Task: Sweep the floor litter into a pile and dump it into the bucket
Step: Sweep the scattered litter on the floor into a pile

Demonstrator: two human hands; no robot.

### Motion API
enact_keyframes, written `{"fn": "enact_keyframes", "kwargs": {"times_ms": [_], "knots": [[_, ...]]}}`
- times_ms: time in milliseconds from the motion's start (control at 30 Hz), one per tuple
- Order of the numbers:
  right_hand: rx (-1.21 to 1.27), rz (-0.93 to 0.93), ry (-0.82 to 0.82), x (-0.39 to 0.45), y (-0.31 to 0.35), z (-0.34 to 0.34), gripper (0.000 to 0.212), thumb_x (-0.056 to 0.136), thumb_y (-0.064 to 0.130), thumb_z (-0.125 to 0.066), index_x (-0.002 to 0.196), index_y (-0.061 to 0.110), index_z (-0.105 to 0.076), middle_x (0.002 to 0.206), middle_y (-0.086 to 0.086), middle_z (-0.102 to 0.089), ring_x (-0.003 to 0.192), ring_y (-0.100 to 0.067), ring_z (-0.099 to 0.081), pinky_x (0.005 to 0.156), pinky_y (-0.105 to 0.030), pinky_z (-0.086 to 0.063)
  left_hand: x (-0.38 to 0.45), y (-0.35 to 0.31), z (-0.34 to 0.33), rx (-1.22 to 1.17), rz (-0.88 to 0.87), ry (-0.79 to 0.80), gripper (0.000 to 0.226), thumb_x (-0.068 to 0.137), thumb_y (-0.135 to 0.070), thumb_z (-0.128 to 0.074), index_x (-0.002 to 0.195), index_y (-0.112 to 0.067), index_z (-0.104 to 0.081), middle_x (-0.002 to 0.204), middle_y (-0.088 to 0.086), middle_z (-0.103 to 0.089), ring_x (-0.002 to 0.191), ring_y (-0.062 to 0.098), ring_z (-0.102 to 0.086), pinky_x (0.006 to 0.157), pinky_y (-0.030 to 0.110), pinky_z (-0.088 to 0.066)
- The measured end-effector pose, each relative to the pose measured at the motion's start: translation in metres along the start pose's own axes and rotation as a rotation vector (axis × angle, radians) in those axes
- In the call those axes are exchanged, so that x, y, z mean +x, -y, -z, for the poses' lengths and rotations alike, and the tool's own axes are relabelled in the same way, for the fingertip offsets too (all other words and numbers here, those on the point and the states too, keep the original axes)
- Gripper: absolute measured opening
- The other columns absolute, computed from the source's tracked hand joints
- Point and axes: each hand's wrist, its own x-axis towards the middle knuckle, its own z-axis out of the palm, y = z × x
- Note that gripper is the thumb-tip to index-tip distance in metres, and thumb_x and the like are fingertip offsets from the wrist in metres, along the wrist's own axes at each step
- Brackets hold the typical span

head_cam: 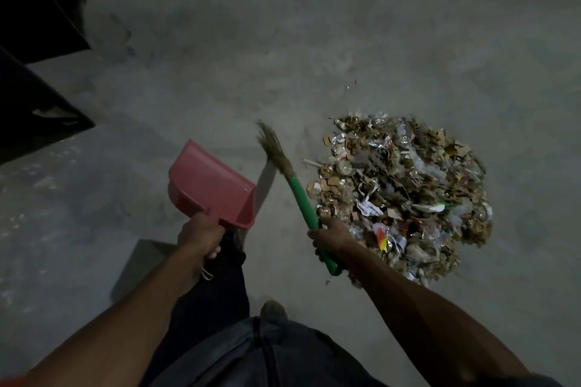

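The right hand [331, 237] grips the green broom [301, 198]; the litter pile [405, 191] lies at its two o'clock. The left hand [198, 234] clasps the pink dustpan [210, 182], held off the floor [314, 56].

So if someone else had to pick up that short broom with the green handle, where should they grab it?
Probably the green plastic handle, from its bare upper stretch between the right hand and the straw bristles. It is a straight, narrow stick that fingers can wrap around; the bristles are loose and splayed. Coming from the side away from the litter pile avoids brushing it.
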Motion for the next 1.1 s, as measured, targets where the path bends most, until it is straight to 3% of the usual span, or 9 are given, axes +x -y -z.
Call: {"fn": "enact_keyframes", "kwargs": {"times_ms": [133, 200, 333, 433, 533, 733, 900, 967, 1100], "knots": [[0.144, -0.094, -0.169, 0.058, 0.065, 0.014, 0.030, 0.090, -0.001, -0.059, 0.115, -0.015, -0.053, 0.066, -0.016, -0.053, 0.038, -0.017, -0.051, 0.035, -0.023, -0.042, 0.071, -0.056, 0.028, 0.037, -0.048, 0.038, 0.013, 0.085, -0.013, -0.055, 0.092, -0.002, -0.058, 0.064, 0.014, -0.065, 0.049, 0.026, -0.064, 0.043, 0.027, -0.048], [0.250, -0.125, -0.267, 0.075, 0.100, 0.022, 0.026, 0.090, -0.004, -0.058, 0.111, -0.017, -0.054, 0.063, -0.016, -0.052, 0.032, -0.015, -0.049, 0.032, -0.021, -0.040, 0.102, -0.085, 0.044, 0.055, -0.066, 0.073, 0.010, 0.084, -0.014, -0.055, 0.089, -0.006, -0.056, 0.065, 0.014, -0.066, 0.056, 0.030, -0.068, 0.051, 0.035, -0.055], [0.439, -0.141, -0.353, 0.091, 0.168, 0.035, 0.020, 0.090, -0.002, -0.059, 0.106, -0.013, -0.057, 0.065, -0.016, -0.053, 0.044, -0.021, -0.051, 0.041, -0.026, -0.043, 0.151, -0.143, 0.080, 0.119, -0.136, 0.143, 0.010, 0.084, -0.016, -0.056, 0.089, -0.007, -0.054, 0.070, 0.014, -0.067, 0.058, 0.029, -0.067, 0.061, 0.035, -0.056], [0.516, -0.114, -0.336, 0.090, 0.207, 0.036, 0.019, 0.091, -0.002, -0.059, 0.109, -0.009, -0.057, 0.060, -0.015, -0.051, 0.032, -0.017, -0.046, 0.033, -0.020, -0.040, 0.177, -0.184, 0.100, 0.146, -0.171, 0.157, 0.012, 0.082, -0.019, -0.057, 0.088, -0.008, -0.056, 0.069, 0.014, -0.067, 0.057, 0.029, -0.067, 0.062, 0.035, -0.057], [0.596, -0.076, -0.256, 0.097, 0.245, 0.034, 0.031, 0.092, -0.002, -0.058, 0.123, -0.005, -0.053, 0.060, -0.014, -0.048, 0.028, -0.013, -0.045, 0.032, -0.019, -0.039, 0.195, -0.226, 0.112, 0.173, -0.204, 0.171, 0.010, 0.083, -0.014, -0.057, 0.084, -0.005, -0.059, 0.064, 0.013, -0.065, 0.050, 0.026, -0.064, 0.047, 0.026, -0.050], [0.466, 0.001, -0.235, 0.165, 0.306, 0.038, 0.050, 0.083, 0.004, -0.068, 0.131, 0.005, -0.053, 0.078, -0.011, -0.060, 0.059, -0.021, -0.059, 0.051, -0.030, -0.048, 0.240, -0.314, 0.113, 0.188, -0.255, 0.186, 0.009, 0.083, -0.014, -0.059, 0.086, -0.005, -0.057, 0.066, 0.014, -0.062, 0.054, 0.028, -0.062, 0.053, 0.032, -0.051], [0.343, -0.025, -0.225, 0.247, 0.355, 0.091, 0.029, 0.083, 0.006, -0.065, 0.110, 0.011, -0.056, 0.084, -0.015, -0.063, 0.071, -0.029, -0.064, 0.057, -0.037, -0.054, 0.289, -0.395, 0.098, 0.258, -0.274, 0.189, 0.012, 0.081, -0.017, -0.058, 0.083, -0.005, -0.059, 0.063, 0.014, -0.063, 0.057, 0.030, -0.066, 0.058, 0.031, -0.049], [0.379, -0.081, -0.248, 0.285, 0.371, 0.118, 0.029, 0.081, 0.006, -0.065, 0.109, 0.000, -0.057, 0.084, -0.019, -0.063, 0.068, -0.030, -0.063, 0.059, -0.039, -0.055, 0.307, -0.429, 0.090, 0.283, -0.275, 0.198, 0.018, 0.077, -0.023, -0.056, 0.081, -0.006, -0.059, 0.064, 0.015, -0.064, 0.058, 0.031, -0.066, 0.057, 0.030, -0.047], [0.694, -0.206, -0.251, 0.337, 0.400, 0.176, 0.009, 0.091, -0.002, -0.054, 0.098, -0.006, -0.050, 0.065, -0.017, -0.052, 0.045, -0.021, -0.050, 0.039, -0.025, -0.043, 0.334, -0.490, 0.072, 0.321, -0.262, 0.207, 0.013, 0.078, -0.018, -0.057, 0.075, -0.006, -0.058, 0.060, 0.016, -0.064, 0.055, 0.030, -0.065, 0.056, 0.030, -0.045]]}}
